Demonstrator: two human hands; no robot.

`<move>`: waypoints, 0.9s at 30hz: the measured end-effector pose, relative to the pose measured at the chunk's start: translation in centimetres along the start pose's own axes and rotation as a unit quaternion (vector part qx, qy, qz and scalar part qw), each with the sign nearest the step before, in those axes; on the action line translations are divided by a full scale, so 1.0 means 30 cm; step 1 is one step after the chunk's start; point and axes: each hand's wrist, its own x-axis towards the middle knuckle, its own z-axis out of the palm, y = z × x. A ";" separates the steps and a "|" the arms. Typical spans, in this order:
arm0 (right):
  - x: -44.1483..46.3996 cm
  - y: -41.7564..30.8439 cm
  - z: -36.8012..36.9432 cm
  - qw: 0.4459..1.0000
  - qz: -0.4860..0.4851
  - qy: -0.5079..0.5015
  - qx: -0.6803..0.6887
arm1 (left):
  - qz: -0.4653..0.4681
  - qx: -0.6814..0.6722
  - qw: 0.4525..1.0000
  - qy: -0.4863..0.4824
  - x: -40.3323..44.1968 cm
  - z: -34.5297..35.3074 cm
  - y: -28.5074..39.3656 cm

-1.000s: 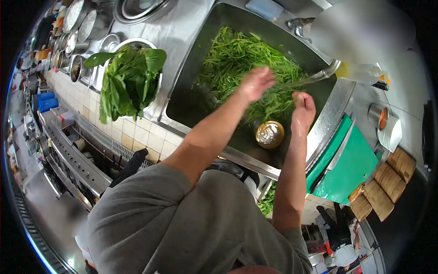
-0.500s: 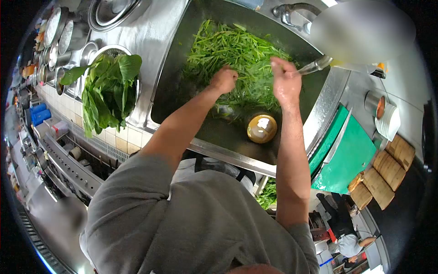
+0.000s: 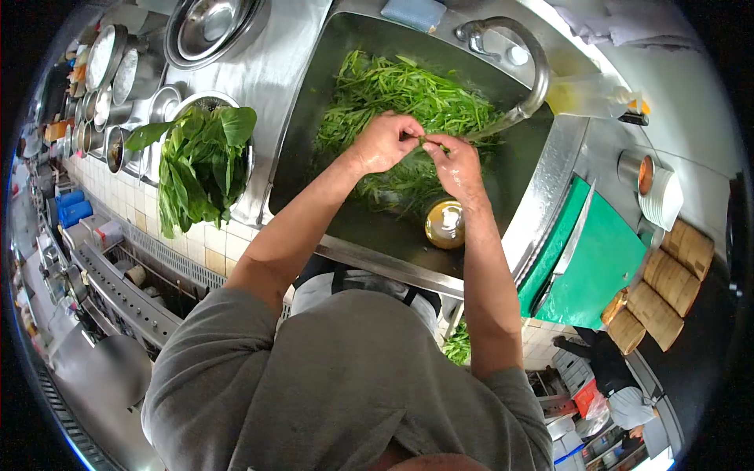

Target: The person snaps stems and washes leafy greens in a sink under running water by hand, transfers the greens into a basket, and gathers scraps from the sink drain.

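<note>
Over the sink [image 3: 503,212], my left hand [image 3: 383,143] and my right hand [image 3: 457,166] come together, fingertips almost touching. Both pinch a small piece of green vegetable stem [image 3: 424,140] between thumb and fingers; the fingers partly hide it. Beneath them, a mass of cut leafy greens [image 3: 416,90] floats in the water. A round golden bowl [image 3: 445,220] sits in the water close to my right wrist. The curved faucet [image 3: 540,74] reaches over the sink just right of my right hand.
Left of the sink stands a colander [image 3: 250,161] heaped with leafy greens [image 3: 200,161]. To the right, a knife [image 3: 577,235] lies on a green cutting board [image 3: 601,259], near stacked white bowls [image 3: 661,196] and wooden blocks [image 3: 656,314]. Another person [image 3: 620,388] is at lower right.
My right hand has moved left and down from beside the faucet, and my left hand slightly right. They now meet at a stem piece. The view has shifted a little.
</note>
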 end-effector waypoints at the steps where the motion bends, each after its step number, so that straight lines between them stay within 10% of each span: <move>1: -0.004 0.002 -0.008 0.999 0.020 -0.025 0.011 | -0.003 0.020 1.000 0.004 -0.009 0.010 0.014; 6: -0.078 0.039 -0.023 0.992 0.077 -0.097 -0.005 | 0.066 0.147 0.986 -0.039 -0.060 0.090 0.021; 10: -0.180 0.137 0.011 0.980 0.144 -0.126 0.063 | -0.020 -0.027 0.993 -0.112 -0.115 0.122 -0.067; 14: -0.160 0.184 -0.006 0.985 0.156 0.064 0.035 | -0.045 0.312 0.884 -0.346 -0.215 0.101 -0.256; 16: -0.086 0.094 -0.048 0.991 0.103 0.075 0.039 | -0.122 0.227 0.945 -0.200 -0.162 0.078 -0.474; 17: -0.049 0.092 -0.054 0.991 0.103 0.076 0.040 | -0.321 0.098 0.921 -0.196 -0.063 0.006 -0.464; 19: 0.039 0.102 -0.056 0.992 0.085 0.061 0.074 | -0.224 0.267 0.919 0.183 -0.014 0.019 -0.598; 22: 0.128 0.084 -0.046 0.972 0.182 0.030 0.148 | -0.353 0.207 0.872 0.267 0.086 0.081 -0.736; 23: 0.120 0.074 -0.043 0.961 0.199 0.063 0.180 | -0.478 0.033 0.877 -0.038 0.130 0.001 -0.699; 27: 0.089 0.085 -0.018 0.859 0.231 0.191 0.415 | -0.290 0.035 0.956 -0.006 0.026 0.072 -0.340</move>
